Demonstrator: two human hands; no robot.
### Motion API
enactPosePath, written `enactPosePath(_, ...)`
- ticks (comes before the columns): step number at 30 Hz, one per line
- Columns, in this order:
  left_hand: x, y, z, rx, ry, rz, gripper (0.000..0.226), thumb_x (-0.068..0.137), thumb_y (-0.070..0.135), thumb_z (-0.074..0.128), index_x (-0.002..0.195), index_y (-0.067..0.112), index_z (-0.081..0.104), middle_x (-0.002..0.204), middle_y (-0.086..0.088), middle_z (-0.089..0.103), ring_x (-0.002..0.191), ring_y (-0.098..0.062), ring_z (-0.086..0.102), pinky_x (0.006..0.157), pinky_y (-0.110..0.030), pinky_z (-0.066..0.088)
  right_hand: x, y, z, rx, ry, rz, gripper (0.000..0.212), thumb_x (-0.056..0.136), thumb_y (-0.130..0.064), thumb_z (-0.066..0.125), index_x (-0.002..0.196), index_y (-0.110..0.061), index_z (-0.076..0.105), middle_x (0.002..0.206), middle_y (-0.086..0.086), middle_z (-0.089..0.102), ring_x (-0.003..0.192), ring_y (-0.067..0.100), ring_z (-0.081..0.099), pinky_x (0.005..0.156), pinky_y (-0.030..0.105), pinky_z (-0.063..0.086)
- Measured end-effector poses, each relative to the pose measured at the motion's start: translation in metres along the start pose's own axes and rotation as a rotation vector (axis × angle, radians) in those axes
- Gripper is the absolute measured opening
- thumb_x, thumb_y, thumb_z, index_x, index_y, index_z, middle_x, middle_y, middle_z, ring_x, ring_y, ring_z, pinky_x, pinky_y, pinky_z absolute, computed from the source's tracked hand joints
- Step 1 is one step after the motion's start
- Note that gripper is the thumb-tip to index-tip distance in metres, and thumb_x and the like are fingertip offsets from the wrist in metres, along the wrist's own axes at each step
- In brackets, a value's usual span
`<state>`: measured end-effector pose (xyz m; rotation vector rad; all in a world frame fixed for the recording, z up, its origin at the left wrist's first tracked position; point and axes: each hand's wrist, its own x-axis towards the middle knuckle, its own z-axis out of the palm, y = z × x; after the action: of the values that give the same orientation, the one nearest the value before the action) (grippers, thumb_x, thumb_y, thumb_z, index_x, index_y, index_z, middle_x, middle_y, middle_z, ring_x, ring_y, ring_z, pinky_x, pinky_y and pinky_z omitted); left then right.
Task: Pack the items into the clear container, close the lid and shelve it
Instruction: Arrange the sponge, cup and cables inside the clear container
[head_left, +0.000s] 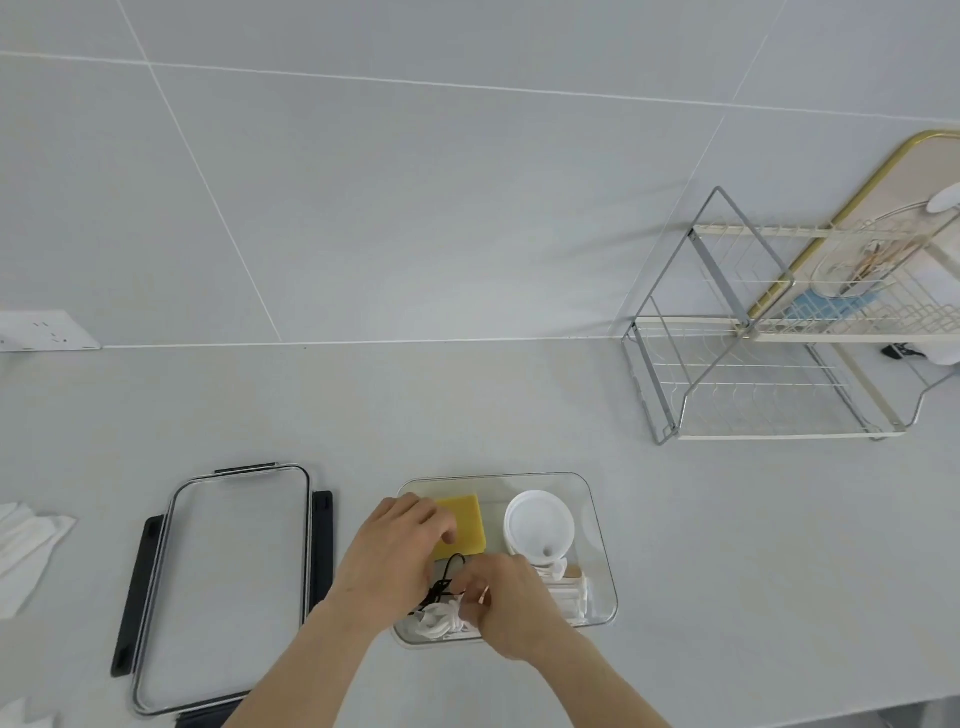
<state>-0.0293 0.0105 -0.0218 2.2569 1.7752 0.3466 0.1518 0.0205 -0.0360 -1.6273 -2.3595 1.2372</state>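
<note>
The clear container (597, 519) sits open on the near part of the counter (467, 405), holding a yellow sponge (465, 519), a white funnel (540, 525), white sticks at its right, a black cord (444, 582) and a white cloth (434, 621). Both hands reach into its near left end: the left hand (395, 556) curls over the sponge's edge, though whether it grips cannot be told, and the right hand (506, 597) pinches at the cloth and cord. The lid (228, 587) lies flat to the left. A wire rack (769, 353) stands far right against the grey tiled wall (415, 182).
</note>
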Motion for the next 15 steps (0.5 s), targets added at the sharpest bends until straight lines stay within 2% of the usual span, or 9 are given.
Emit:
enactPosePath(2, 0.002, 0.006, 0.002, -0.004, -0.096, 0.011, 0.024, 0.075, 0.013, 0.058, 0.094, 0.028, 0.056, 0.094, 0.013, 0.064, 0.094, -0.017, 0.055, 0.082, -0.029, 0.041, -0.002, 0.001, -0.001, 0.007, -0.001, 0.009, 0.023, 0.082, -0.006, 0.062, 0.093, -0.022, 0.074, 0.086, -0.007, 0.077, 0.070, 0.008, 0.054, 0.073, 0.028, 0.052)
enactPosePath(4, 0.003, 0.012, 0.004, 0.018, -0.199, 0.051, 0.013, 0.078, 0.027, 0.055, 0.090, 0.029, 0.053, 0.090, 0.009, 0.065, 0.087, -0.020, 0.059, 0.073, -0.031, 0.041, -0.002, 0.002, -0.002, 0.020, -0.013, 0.016, 0.027, 0.079, -0.001, 0.058, 0.088, -0.020, 0.075, 0.089, -0.004, 0.079, 0.071, 0.010, 0.058, 0.073, 0.028, 0.052)
enactPosePath(6, 0.001, 0.015, 0.008, 0.028, -0.269, 0.066, 0.016, 0.077, 0.037, 0.054, 0.089, 0.029, 0.049, 0.087, 0.007, 0.066, 0.081, -0.023, 0.061, 0.064, -0.034, 0.039, -0.003, 0.005, -0.005, 0.070, -0.018, 0.030, 0.034, 0.077, 0.006, 0.052, 0.084, -0.018, 0.075, 0.088, -0.004, 0.078, 0.072, 0.013, 0.062, 0.072, 0.029, 0.054)
enactPosePath(8, 0.000, 0.015, 0.009, 0.037, -0.333, 0.047, 0.027, 0.072, 0.044, 0.058, 0.092, 0.030, 0.048, 0.089, 0.007, 0.067, 0.080, -0.023, 0.061, 0.061, -0.033, 0.038, -0.005, 0.012, -0.011, 0.118, 0.049, 0.072, 0.034, 0.077, 0.007, 0.051, 0.082, -0.018, 0.074, 0.079, -0.011, 0.072, 0.067, 0.007, 0.062, 0.069, 0.029, 0.055)
enactPosePath(9, 0.001, 0.016, 0.009, 0.048, -0.379, 0.033, 0.031, 0.069, 0.043, 0.061, 0.094, 0.030, 0.049, 0.091, 0.008, 0.068, 0.081, -0.022, 0.062, 0.061, -0.032, 0.038, -0.007, 0.016, -0.015, 0.097, 0.095, 0.097, 0.031, 0.079, 0.004, 0.053, 0.082, -0.020, 0.072, 0.075, -0.014, 0.068, 0.066, 0.004, 0.060, 0.067, 0.027, 0.053)
enactPosePath(11, 0.004, 0.020, 0.010, 0.080, -0.458, 0.011, 0.033, 0.070, 0.039, 0.066, 0.098, 0.030, 0.053, 0.094, 0.007, 0.069, 0.084, -0.022, 0.062, 0.062, -0.030, 0.036, -0.012, 0.024, -0.022, -0.027, 0.097, 0.129, 0.024, 0.083, -0.006, 0.057, 0.089, -0.025, 0.071, 0.079, -0.015, 0.069, 0.078, 0.009, 0.064, 0.074, 0.025, 0.050)
enactPosePath(13, 0.006, 0.025, 0.012, 0.108, -0.495, 0.000, 0.032, 0.073, 0.032, 0.068, 0.103, 0.028, 0.056, 0.096, 0.005, 0.069, 0.086, -0.025, 0.063, 0.062, -0.030, 0.035, -0.015, 0.029, -0.027, -0.110, -0.035, 0.127, 0.019, 0.089, -0.017, 0.058, 0.098, -0.028, 0.072, 0.094, -0.011, 0.075, 0.093, 0.017, 0.068, 0.087, 0.029, 0.053)
enactPosePath(15, 0.006, 0.027, 0.015, 0.117, -0.510, -0.008, 0.032, 0.076, 0.025, 0.066, 0.107, 0.027, 0.057, 0.101, 0.004, 0.068, 0.091, -0.026, 0.063, 0.065, -0.031, 0.037, -0.018, 0.030, -0.030, -0.153, -0.139, 0.091, 0.017, 0.094, -0.025, 0.055, 0.097, -0.028, 0.072, 0.102, -0.005, 0.076, 0.096, 0.022, 0.067, 0.090, 0.037, 0.055)
